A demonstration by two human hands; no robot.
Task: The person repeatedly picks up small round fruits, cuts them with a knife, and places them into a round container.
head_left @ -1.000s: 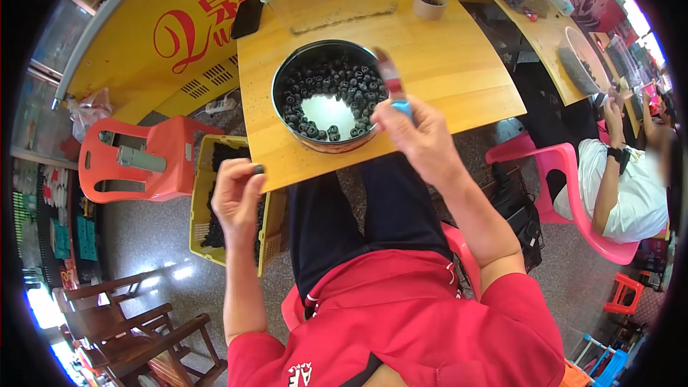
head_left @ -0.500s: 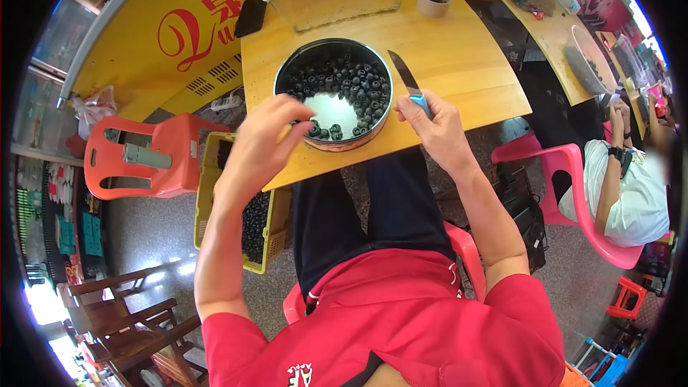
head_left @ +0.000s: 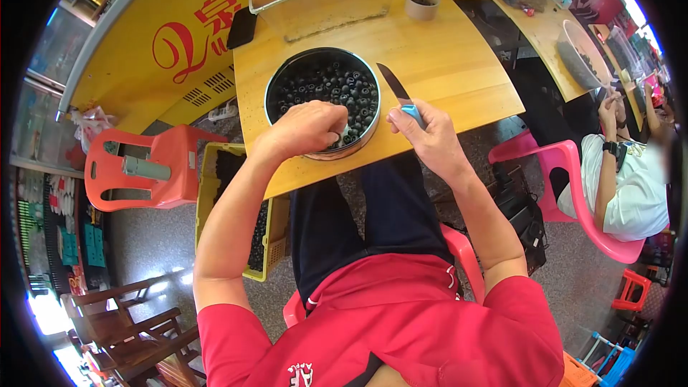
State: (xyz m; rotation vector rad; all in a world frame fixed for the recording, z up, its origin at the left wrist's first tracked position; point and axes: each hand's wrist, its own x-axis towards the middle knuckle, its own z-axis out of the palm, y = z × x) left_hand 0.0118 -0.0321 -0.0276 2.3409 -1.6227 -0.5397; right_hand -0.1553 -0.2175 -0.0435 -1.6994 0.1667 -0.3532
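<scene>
One knife, handle within right fingers

1 grey cylinder rests on 1 red-orange plastic chair; 1 white-shirted person occupies 1 pink plastic armchair.

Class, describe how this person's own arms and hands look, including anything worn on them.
The left hand and right hand wear no gloves; neither wrist shows a watch. Red short sleeves end near the elbows, leaving the forearms uncovered.
</scene>
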